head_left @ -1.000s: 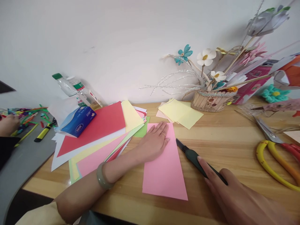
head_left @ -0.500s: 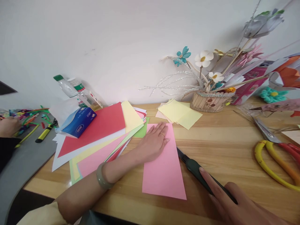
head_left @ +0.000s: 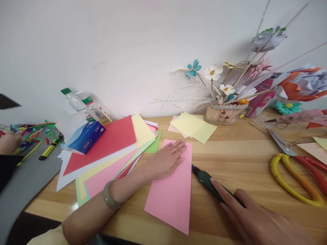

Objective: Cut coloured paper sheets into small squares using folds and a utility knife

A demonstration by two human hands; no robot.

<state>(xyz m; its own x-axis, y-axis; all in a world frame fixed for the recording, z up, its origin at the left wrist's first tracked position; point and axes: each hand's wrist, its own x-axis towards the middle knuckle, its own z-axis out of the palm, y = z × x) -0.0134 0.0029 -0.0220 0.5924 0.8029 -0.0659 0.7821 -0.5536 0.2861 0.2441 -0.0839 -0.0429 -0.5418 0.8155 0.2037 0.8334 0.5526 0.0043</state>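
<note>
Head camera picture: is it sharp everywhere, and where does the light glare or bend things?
Head view: the centre is sharp, with the pink sheet and left hand crisp; the right hand at the lower edge is soft; the wooden table edge bows from wide-angle distortion; a pale sheen lies on the wood at lower left; shadows are faint.

A sheet (head_left: 171,194) lay at the table's (head_left: 242,149) front edge, a knife (head_left: 212,185) touching its right side. A paper stack (head_left: 107,149) lay left; a basket (head_left: 224,114) stood at the back edge.
</note>
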